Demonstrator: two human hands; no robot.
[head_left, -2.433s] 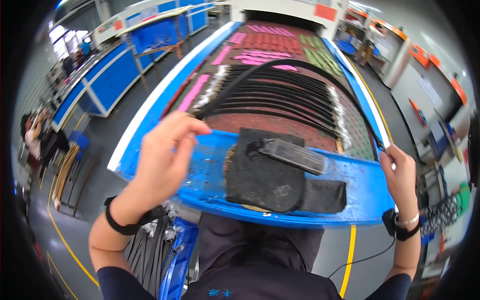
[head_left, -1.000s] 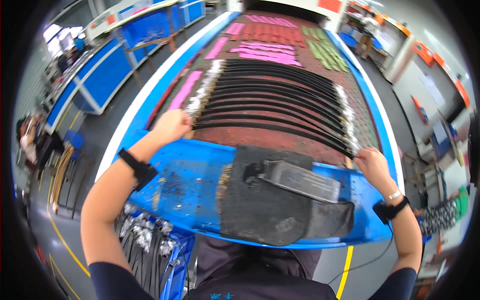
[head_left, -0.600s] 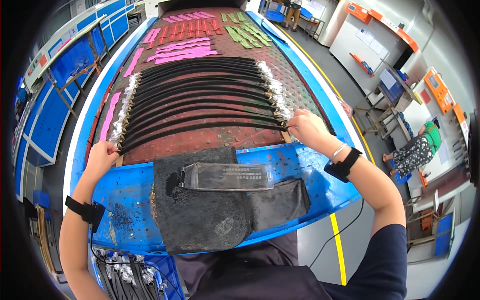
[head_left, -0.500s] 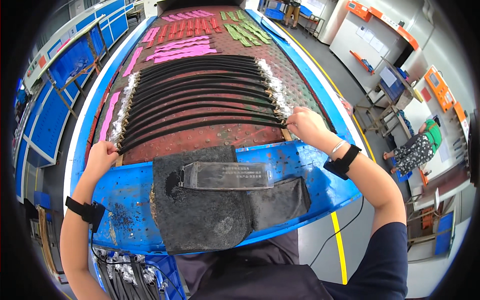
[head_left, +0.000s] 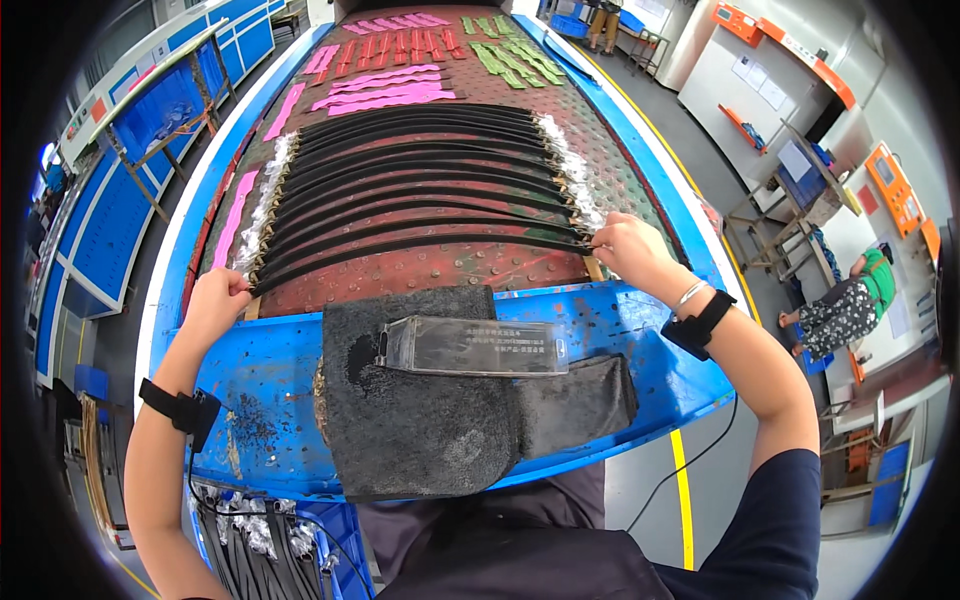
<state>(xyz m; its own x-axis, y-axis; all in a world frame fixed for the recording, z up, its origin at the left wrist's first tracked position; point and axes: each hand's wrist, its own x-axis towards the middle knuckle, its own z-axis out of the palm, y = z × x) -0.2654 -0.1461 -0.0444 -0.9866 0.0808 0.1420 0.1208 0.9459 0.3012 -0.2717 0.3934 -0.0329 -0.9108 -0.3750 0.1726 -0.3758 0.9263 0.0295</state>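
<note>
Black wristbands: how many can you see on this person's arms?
2. The left wristband is below the left hand; the right wristband sits beside a silver bracelet, below the right hand. Anything under the right sleeve would be hidden.

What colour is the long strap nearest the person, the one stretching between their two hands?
The strap is black; the head view shows it best.
</note>
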